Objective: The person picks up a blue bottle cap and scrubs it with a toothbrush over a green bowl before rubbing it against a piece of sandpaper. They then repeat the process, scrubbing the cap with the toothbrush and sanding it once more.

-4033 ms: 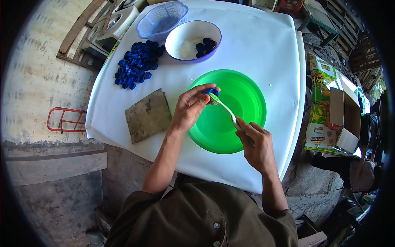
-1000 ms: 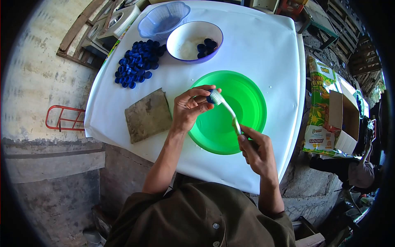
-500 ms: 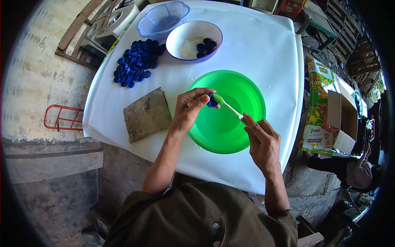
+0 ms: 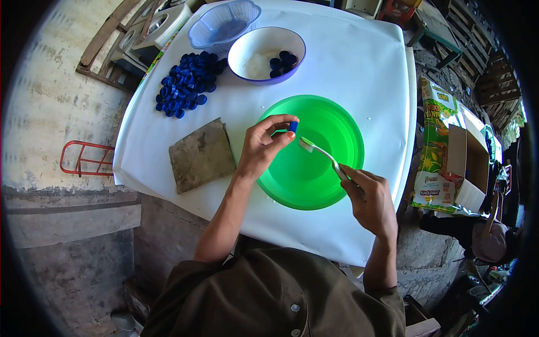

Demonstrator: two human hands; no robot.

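Note:
Between the thumb and fingers of my left hand (image 4: 261,145) is a small blue cap (image 4: 293,127), held above the left part of a green basin (image 4: 314,188). My right hand (image 4: 369,201) grips a toothbrush (image 4: 324,153) by its handle, its green and white head over the basin, a little apart from the cap. A pile of blue caps (image 4: 185,84) lies at the upper left of the table. Several more dark blue caps (image 4: 283,62) rest inside a white bowl with a purple outside (image 4: 241,53).
A blue translucent basket (image 4: 224,23) stands behind the pile. A worn grey-brown board (image 4: 202,156) lies left of the basin on the white-covered table (image 4: 342,50). Off the right edge are an open cardboard box (image 4: 467,160) and another person (image 4: 489,240).
The toothbrush has come away from the cap, with my right hand shifted slightly right and down. In my left hand the cap has turned and now shows its side.

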